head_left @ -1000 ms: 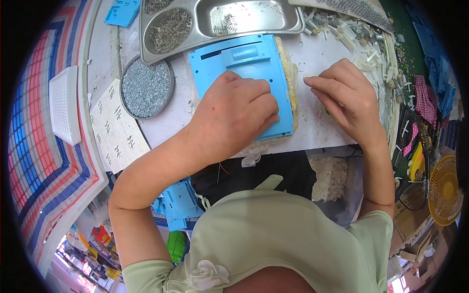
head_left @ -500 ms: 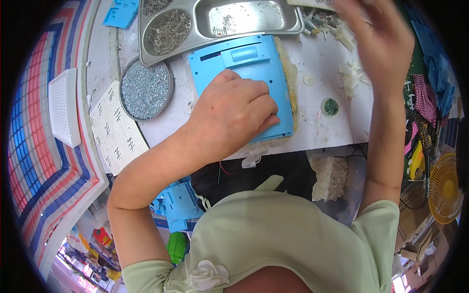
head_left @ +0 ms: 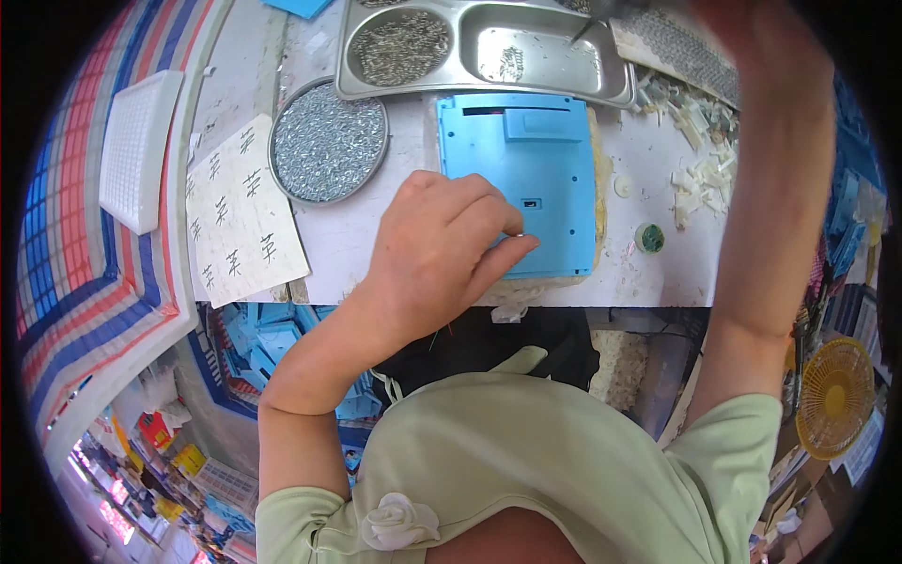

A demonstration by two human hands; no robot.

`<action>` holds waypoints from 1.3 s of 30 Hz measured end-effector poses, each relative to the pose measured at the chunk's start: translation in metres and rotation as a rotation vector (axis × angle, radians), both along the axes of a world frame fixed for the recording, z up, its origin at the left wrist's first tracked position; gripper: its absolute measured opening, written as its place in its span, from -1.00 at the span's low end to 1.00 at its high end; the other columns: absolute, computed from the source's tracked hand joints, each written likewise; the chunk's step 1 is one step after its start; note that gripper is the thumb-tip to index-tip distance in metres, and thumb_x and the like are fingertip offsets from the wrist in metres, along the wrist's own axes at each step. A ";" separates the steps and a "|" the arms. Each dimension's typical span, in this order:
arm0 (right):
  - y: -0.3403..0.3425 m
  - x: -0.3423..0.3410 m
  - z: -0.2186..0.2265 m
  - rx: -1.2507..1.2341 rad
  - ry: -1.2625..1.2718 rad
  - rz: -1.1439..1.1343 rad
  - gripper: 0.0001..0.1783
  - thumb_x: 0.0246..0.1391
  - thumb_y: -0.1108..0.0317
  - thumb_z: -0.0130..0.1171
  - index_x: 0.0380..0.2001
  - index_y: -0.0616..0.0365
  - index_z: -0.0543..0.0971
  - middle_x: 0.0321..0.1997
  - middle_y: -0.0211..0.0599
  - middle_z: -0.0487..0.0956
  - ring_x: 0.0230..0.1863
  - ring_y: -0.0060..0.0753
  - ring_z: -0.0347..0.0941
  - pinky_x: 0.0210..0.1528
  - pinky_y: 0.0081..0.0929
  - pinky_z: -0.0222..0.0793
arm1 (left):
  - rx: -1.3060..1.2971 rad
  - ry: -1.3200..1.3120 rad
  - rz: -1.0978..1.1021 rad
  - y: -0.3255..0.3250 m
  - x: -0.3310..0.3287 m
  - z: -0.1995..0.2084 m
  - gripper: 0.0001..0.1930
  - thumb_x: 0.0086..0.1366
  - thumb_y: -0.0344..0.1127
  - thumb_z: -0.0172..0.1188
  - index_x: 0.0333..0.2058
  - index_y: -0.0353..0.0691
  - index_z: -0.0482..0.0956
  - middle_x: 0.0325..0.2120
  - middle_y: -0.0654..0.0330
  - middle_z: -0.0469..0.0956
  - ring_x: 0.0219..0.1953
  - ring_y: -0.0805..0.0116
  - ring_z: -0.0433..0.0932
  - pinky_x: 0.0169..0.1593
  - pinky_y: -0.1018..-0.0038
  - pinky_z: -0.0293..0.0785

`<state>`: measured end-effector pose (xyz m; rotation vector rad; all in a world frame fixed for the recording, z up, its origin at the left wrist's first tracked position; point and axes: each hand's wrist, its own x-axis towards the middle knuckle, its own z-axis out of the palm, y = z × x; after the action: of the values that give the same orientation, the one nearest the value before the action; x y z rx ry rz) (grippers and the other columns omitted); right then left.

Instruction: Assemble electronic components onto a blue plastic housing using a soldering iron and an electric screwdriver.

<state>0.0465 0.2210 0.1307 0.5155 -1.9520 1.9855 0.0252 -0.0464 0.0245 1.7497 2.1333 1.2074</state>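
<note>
A light blue plastic panel [head_left: 552,174] with a slot, a raised block and small holes lies on a yellowish pad [head_left: 601,188] at the table's front. Over its left lower part is my left hand [head_left: 437,240], thumb and index finger closed in a pinch; a tiny pale speck shows between them, too small to name. My right hand [head_left: 775,42] is raised at the upper right, smeared by motion and partly cut off, so its fingers cannot be read. A dark, blurred tool with a thin shaft [head_left: 584,30] hangs over the metal tray [head_left: 545,92]; its far end is out of view.
Left of the panel stands a round dish of small silver screws [head_left: 329,141], beside a handwritten paper sheet [head_left: 246,221]. The metal tray's compartments hold springs [head_left: 399,47]. White plastic parts [head_left: 705,183] and a small green-filled round container [head_left: 649,238] lie right. Blue parts [head_left: 258,343] fill a bin below.
The view has shifted, so the table things sit differently. My left hand has drawn back off the panel's middle, uncovering a small rectangular opening. My right hand has moved toward the upper right edge.
</note>
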 end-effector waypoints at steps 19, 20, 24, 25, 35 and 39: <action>-0.102 0.068 -0.040 -0.263 -0.076 -0.043 -0.74 0.27 0.10 0.25 -0.14 -0.07 0.44 -0.64 -0.69 0.41 -0.66 -0.67 0.35 -0.33 -0.51 0.38 | 0.117 -0.123 0.086 -0.010 -0.003 -0.018 -0.84 0.05 -0.40 0.44 -0.39 -0.12 0.63 -0.50 0.29 0.55 -0.42 0.29 0.54 -0.19 0.35 0.35; -0.107 0.067 -0.041 -0.272 -0.067 -0.061 -0.75 0.27 0.12 0.25 -0.15 -0.07 0.44 -0.64 -0.69 0.41 -0.66 -0.66 0.35 -0.33 -0.50 0.37 | 0.125 -0.093 0.092 -0.011 -0.004 -0.017 -0.83 0.04 -0.39 0.45 -0.39 -0.12 0.63 -0.50 0.29 0.54 -0.43 0.29 0.53 -0.20 0.35 0.35; -0.110 0.066 -0.045 -0.271 -0.062 -0.069 -0.77 0.28 0.15 0.24 -0.15 -0.05 0.45 -0.63 -0.66 0.42 -0.64 -0.63 0.36 -0.32 -0.48 0.36 | 0.052 0.048 0.104 -0.015 -0.007 -0.012 -0.81 0.03 -0.33 0.46 -0.39 -0.11 0.63 -0.47 0.28 0.51 -0.39 0.28 0.53 -0.15 0.33 0.35; -0.109 0.065 -0.045 -0.272 -0.064 -0.061 -0.77 0.28 0.16 0.23 -0.15 -0.04 0.45 -0.63 -0.65 0.42 -0.64 -0.63 0.36 -0.32 -0.47 0.36 | 0.024 0.056 0.081 -0.016 -0.008 -0.010 -0.81 0.03 -0.31 0.46 -0.38 -0.12 0.64 -0.46 0.28 0.52 -0.36 0.27 0.53 -0.14 0.31 0.35; -0.086 0.081 -0.052 -0.213 -0.017 -0.180 -0.63 0.23 0.03 0.32 -0.15 -0.03 0.41 -0.63 -0.59 0.38 -0.64 -0.58 0.31 -0.35 -0.45 0.36 | -0.249 0.304 0.544 -0.063 -0.110 -0.040 -0.90 0.13 -0.28 0.40 -0.37 -0.11 0.74 -0.30 0.26 0.65 -0.18 0.19 0.57 -0.02 0.20 0.34; -0.087 0.103 -0.049 -0.214 -0.025 -0.227 -0.65 0.22 0.05 0.30 -0.15 -0.03 0.42 -0.63 -0.61 0.40 -0.64 -0.60 0.32 -0.34 -0.46 0.36 | -0.161 0.234 0.550 -0.061 -0.122 -0.037 -0.90 0.17 -0.26 0.37 -0.40 -0.11 0.74 -0.36 0.24 0.64 -0.19 0.17 0.56 -0.04 0.16 0.31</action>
<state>0.1490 0.1341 0.0820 0.2070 -1.6986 2.0286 -0.0972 -0.1074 -0.0128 1.3330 2.8834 0.9153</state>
